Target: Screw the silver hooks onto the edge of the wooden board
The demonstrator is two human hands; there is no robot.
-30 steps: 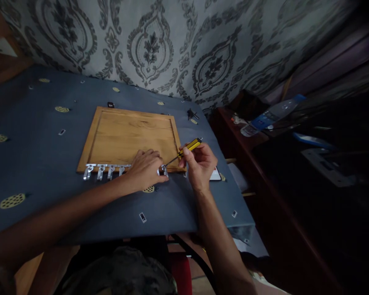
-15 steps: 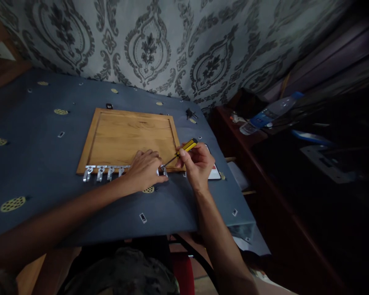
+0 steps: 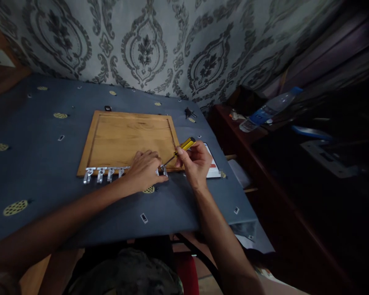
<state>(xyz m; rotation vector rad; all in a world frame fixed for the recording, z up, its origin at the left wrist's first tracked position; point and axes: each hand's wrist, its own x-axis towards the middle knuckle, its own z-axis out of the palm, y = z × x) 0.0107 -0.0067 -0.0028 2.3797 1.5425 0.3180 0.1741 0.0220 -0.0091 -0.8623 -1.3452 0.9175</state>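
A framed wooden board (image 3: 129,139) lies flat on the cloth-covered table. Along its near edge runs a metal hook rail (image 3: 100,174) with several silver hooks hanging toward me. My left hand (image 3: 144,170) grips the right part of this rail, thumb below and fingers on top, hiding part of it. My right hand (image 3: 198,164) is closed around a screwdriver (image 3: 187,144) with a yellow and black handle. Its shaft slants down to the left, and the tip meets the rail near the rightmost hook, beside my left thumb and index finger.
A phone (image 3: 213,166) lies behind my right hand. Small black items (image 3: 189,112) sit at the table's back right. A dark red desk (image 3: 252,143) stands to the right with a water bottle (image 3: 269,110) on it. Patterned curtain (image 3: 144,49) hangs behind.
The screwdriver handle and my right hand have shifted slightly left, showing more of the phone. My left hand stays on the rail. The view has tilted a little.
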